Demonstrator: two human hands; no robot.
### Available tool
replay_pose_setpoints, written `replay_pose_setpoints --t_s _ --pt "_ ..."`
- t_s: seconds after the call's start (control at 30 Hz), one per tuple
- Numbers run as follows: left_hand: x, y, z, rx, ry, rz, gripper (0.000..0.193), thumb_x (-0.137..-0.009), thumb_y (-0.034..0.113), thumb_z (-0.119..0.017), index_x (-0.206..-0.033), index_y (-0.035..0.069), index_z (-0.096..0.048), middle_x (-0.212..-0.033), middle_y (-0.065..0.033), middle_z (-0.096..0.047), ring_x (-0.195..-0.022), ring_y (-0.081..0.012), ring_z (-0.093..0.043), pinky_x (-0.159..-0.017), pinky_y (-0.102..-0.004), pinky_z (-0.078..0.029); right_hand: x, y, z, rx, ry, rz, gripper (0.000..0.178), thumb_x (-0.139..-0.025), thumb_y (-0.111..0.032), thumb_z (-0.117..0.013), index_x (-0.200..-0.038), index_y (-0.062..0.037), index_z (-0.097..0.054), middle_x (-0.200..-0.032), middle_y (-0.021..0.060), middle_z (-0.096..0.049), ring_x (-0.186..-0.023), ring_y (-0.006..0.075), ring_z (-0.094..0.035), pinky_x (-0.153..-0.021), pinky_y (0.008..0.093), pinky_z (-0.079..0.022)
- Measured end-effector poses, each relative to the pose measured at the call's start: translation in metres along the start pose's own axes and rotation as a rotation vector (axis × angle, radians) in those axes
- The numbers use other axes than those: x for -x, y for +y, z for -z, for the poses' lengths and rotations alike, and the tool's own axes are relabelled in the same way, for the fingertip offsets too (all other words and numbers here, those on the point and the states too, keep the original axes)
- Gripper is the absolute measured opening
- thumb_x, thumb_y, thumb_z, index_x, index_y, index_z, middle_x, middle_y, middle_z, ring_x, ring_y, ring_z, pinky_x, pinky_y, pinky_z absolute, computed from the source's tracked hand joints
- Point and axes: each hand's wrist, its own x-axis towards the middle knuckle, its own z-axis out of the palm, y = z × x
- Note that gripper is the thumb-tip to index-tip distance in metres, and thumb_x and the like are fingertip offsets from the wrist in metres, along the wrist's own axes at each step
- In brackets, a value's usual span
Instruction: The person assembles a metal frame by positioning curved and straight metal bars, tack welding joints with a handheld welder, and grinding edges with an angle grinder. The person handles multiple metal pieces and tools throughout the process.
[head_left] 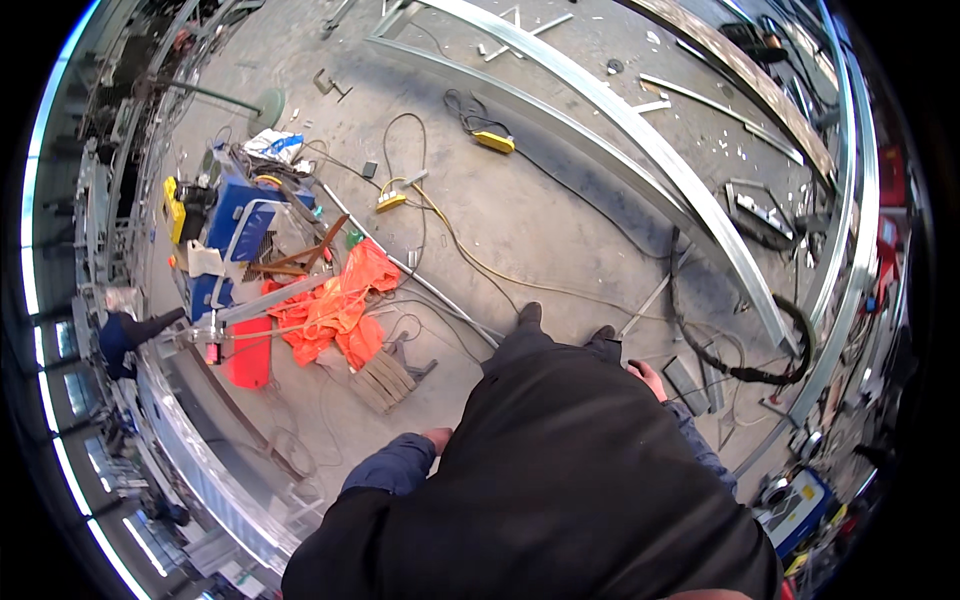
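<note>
My left hand (437, 440) hangs beside my body, mostly hidden by the dark blue sleeve and black jacket; its fingers do not show clearly. On the other side, my right hand (648, 381) hangs loosely with its fingers partly spread, and I see nothing held in it. Dark metal pieces (686, 385) lie on the floor just right of that hand. Nearest my left hand on the floor are a small stack of brown slats (383, 381) and an orange cloth (350, 305). Between my feet and the cloth runs a long thin metal pipe (425, 277).
Long silver metal beams (620, 115) cross the upper right. Cables and yellow power strips (493, 142) lie ahead on the concrete. Blue equipment (238, 215) and a red container (248, 352) stand left. A black cable coil (760, 374) lies right. Another person (120, 340) is at far left.
</note>
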Motion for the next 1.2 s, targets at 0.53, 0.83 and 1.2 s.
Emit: replay_pose_setpoints --t_s 0.53,0.83,1.2 --pt "-0.011 0.141 -0.017 0.698 0.420 0.186 0.058 -0.089 0.041 -0.072 -0.132 0.001 -0.070 -0.121 -0.0261 -0.072 -0.115 -0.0372 -0.068 -0.097 -0.0456 -0.054 -0.153 -0.252 0.026 0.881 -0.329 0.027 0.060 -0.102 -0.050 -0.060 -0.139 -0.0036 -0.068 -0.125 0.0193 -0.076 -0.109 0.0326 -0.075 -0.100 0.0420 -0.056" --pt "-0.028 0.180 0.069 0.869 0.664 0.184 0.055 -0.087 0.034 -0.074 -0.130 0.001 -0.071 -0.114 -0.0247 -0.073 -0.107 -0.0334 -0.069 -0.091 -0.0437 -0.054 -0.195 -0.319 0.027 0.860 -0.384 0.000 0.053 -0.101 -0.045 -0.062 -0.135 -0.0044 -0.070 -0.111 0.0124 -0.078 -0.092 0.0233 -0.075 -0.081 0.0386 -0.061" --pt "-0.050 0.146 0.172 1.000 0.698 0.238 0.051 -0.084 0.027 -0.077 -0.127 0.000 -0.072 -0.105 -0.0231 -0.075 -0.098 -0.0288 -0.071 -0.084 -0.0414 -0.055 -0.273 -0.482 -0.165 0.614 -0.702 0.107 0.055 -0.103 -0.047 -0.062 -0.141 -0.0060 -0.066 -0.117 0.0101 -0.075 -0.097 0.0201 -0.073 -0.085 0.0371 -0.061"
